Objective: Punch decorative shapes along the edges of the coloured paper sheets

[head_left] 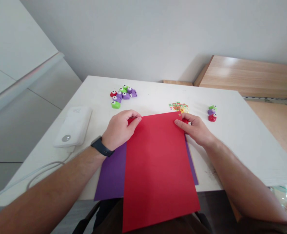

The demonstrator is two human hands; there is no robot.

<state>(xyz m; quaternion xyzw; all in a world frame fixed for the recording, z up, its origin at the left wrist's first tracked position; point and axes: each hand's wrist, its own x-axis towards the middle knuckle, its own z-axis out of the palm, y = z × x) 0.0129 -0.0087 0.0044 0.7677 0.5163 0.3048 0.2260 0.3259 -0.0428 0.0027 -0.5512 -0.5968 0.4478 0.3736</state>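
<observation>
A red sheet of paper lies over a purple sheet on the white table, its near end hanging past the table's front edge. My left hand pinches the red sheet's far left corner, fingers curled. My right hand grips the far right corner, closed around a small red paper punch at the sheet's edge. A small hole shows near that corner.
A cluster of red, purple and green paper punches sits at the far left. Three more punches sit at the right. Punched confetti lies beyond the sheet. A white power bank with a cable is left. Wooden boards lean behind.
</observation>
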